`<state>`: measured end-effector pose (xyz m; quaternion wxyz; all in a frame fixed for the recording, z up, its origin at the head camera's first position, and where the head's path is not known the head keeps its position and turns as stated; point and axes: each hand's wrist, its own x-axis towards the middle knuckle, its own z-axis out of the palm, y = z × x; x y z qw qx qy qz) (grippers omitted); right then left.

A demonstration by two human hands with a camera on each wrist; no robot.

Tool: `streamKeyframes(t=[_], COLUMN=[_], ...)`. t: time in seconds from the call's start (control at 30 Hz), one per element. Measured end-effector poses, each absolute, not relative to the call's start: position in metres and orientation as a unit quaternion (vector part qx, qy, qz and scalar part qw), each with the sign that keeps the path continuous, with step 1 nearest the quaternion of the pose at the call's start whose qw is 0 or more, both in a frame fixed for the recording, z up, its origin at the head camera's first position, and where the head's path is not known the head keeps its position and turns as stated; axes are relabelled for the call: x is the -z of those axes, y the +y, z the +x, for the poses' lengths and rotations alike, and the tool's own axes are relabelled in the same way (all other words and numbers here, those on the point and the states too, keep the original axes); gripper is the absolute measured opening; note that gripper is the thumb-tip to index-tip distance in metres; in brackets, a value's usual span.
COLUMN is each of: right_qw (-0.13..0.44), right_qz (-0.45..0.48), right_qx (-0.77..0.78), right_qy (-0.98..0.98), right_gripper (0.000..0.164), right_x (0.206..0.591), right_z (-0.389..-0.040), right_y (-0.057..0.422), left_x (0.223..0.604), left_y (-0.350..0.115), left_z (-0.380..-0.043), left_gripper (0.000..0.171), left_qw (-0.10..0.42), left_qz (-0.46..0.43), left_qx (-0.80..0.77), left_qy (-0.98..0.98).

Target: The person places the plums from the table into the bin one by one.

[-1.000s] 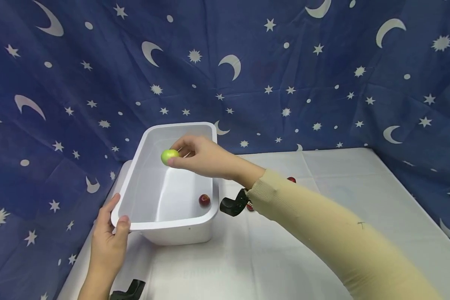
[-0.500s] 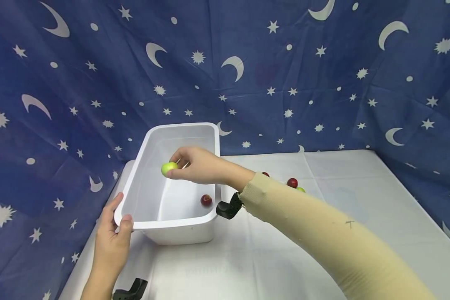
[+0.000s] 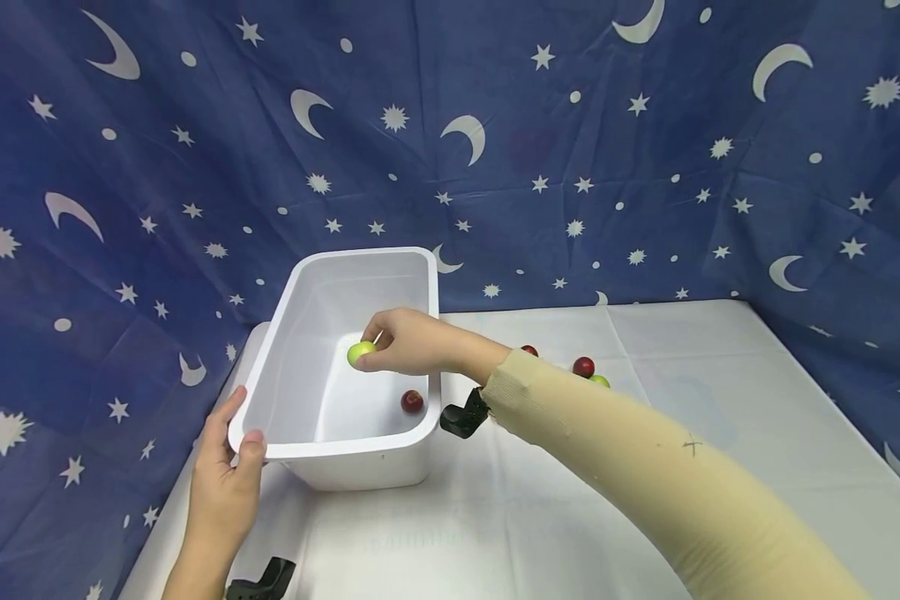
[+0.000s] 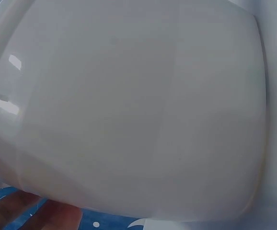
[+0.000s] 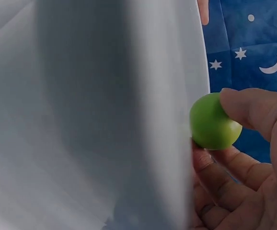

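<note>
My left hand grips the near left corner of a white plastic tub, thumb over the rim. In the left wrist view the tub's outer wall fills most of the picture, with some fingers at the lower left. My right hand reaches in over the tub's right side. Between thumb and fingers it pinches a small round green fruit, held above the tub floor. The right wrist view shows the green fruit close up. A dark red fruit lies inside by the right wall.
On the white-covered table, right of the tub, lie a red fruit, a green fruit beside it and another red fruit partly behind the sleeve. A blue curtain with moons and stars stands behind.
My right hand has come lower and slightly to the right inside the tub, still pinching the green fruit. My left hand keeps its grip on the rim.
</note>
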<state>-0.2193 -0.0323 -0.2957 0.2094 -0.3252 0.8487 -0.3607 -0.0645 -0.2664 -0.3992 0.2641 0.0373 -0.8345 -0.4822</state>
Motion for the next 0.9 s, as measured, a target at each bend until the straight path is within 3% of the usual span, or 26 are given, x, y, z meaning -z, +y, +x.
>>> streamKeyframes(t=[0.53,0.9], right_qw=[0.207,0.147], right_qz=[-0.337,-0.327], right_qx=[0.363,0.430], right_qy=[0.844,0.828], right_gripper=[0.032,0.030], right_x=[0.296,0.284], right_z=[-0.218,-0.224], right_y=[-0.027,0.024], left_x=[0.400,0.400], left_y=[-0.266,-0.266], left_z=[-0.064,-0.064], left_gripper=[0.055,0.055], left_qw=[0.267,0.268], left_qz=[0.046,0.038], left_qx=[0.474,0.480], left_qy=[-0.838,-0.834])
